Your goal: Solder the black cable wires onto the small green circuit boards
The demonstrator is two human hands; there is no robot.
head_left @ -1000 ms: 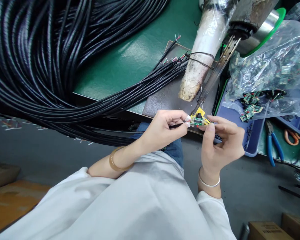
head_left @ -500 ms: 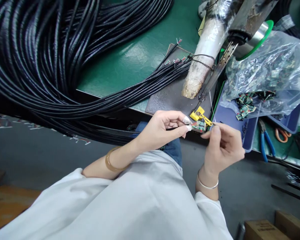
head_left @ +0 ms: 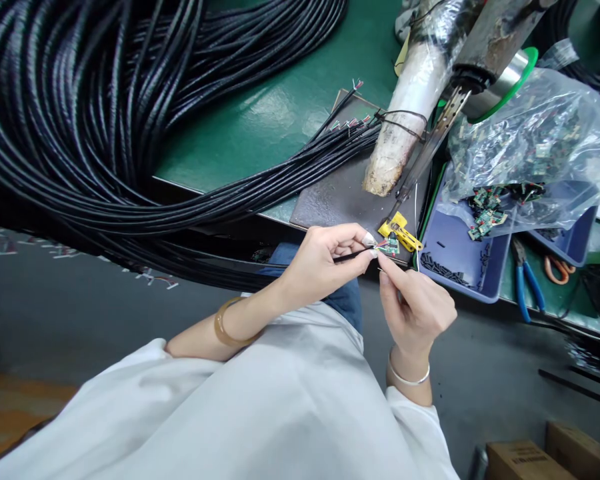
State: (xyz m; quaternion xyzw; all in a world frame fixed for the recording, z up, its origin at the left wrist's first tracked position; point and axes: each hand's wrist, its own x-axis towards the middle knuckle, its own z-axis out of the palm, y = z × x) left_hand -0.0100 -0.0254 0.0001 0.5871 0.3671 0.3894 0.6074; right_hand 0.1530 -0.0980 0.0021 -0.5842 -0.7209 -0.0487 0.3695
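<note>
My left hand (head_left: pixel 325 260) is closed in a pinch on a black cable (head_left: pixel 349 256). Thin coloured wires come out of the cable end beyond the fingertips, at a small green circuit board (head_left: pixel 391 247). My right hand (head_left: pixel 420 303) is closed, its fingertips just below the board and near the left fingertips. A thin, pale solder wire (head_left: pixel 416 213) runs down to this hand, and a short tip shows at its fingers. Right behind the board is a yellow holder (head_left: pixel 404 236) under the tip of a soldering iron (head_left: pixel 433 143).
Bundled black cables (head_left: pixel 80 133) fill the left, their stripped ends on a dark board (head_left: pixel 325 200). A white wrapped tube (head_left: pixel 400 133) points down beside the iron. To the right are a solder spool (head_left: pixel 500 87), blue tray (head_left: pixel 480 267), bag of circuit boards (head_left: pixel 535 140) and pliers (head_left: pixel 525 280).
My right hand has moved left, away from the yellow holder, to the left fingertips. The small circuit board now sits clear in front of the holder. My left hand keeps its pinch.
</note>
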